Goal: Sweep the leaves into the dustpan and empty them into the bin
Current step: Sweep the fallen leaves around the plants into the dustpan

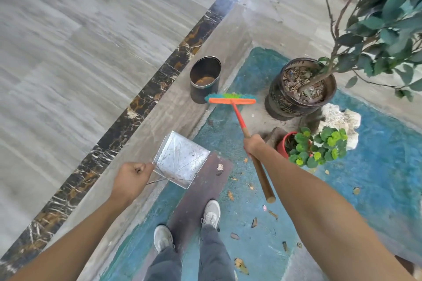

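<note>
Head view, looking down past two bare forearms to grey shoes [211, 212] on a blue-painted floor [376, 166]. Left hand [130, 178] is curled into a fist round the thin wire handle of a metal dustpan [180, 158], which is held just ahead and to the right of that hand, its open tray tilted. Right hand [253, 146] is wrapped round the wooden shaft of a broom [231, 99]; the shaft's butt sticks out behind the hand, and the orange head with green and blue bristles lies well ahead of it, touching the floor. Just beyond the broom head stands a dark cylindrical bin [205, 78], upright and open. Dry leaves [253, 222] lie scattered on the blue floor behind and below the right hand, near the right shoe. A large potted plant [301, 89] stands ahead and right of that hand, a small red pot [285, 146] just beside it.
</note>
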Demonstrator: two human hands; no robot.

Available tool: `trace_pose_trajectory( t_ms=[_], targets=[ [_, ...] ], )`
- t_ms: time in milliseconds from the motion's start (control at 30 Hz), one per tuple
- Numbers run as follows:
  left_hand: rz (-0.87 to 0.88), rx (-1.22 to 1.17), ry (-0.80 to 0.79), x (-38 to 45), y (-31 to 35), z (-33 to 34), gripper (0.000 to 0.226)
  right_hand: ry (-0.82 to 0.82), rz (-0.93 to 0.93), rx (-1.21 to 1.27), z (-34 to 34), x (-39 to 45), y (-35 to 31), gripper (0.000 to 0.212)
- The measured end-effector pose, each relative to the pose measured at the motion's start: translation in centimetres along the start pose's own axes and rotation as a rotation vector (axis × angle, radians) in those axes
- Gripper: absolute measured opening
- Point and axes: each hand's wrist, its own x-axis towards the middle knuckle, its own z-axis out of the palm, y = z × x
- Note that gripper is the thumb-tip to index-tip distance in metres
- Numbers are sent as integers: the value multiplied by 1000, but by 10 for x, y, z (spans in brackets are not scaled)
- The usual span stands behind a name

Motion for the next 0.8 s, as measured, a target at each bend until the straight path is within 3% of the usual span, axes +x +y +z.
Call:
trace_pose_trajectory(
  t_ms=[133,167,233,267,400,600,800],
  targets=[
    [14,48,-18,7,-6,4,52,-53,80,-102,4,4,-6,12],
    [21,62,-21,9,-6,5,52,-46,95,-66,5,4,-4,17],
    [29,79,-22,10,-6,7,53,-116,23,-131,9,-4,2,58],
    [30,85,-25,11,-6,8,54,-146,-15,-176,11,-9,11,64],
    [21,98,-28,9,-13,7,53,-143,48,-307,22,-30,59,37],
    [19,115,-44,-12,-26,5,55,-220,83,-376,18,-60,133,20],
    [70,176,-83,-40,-50,-1,54,-221,125,-506,26,-93,177,35]
  ],
)
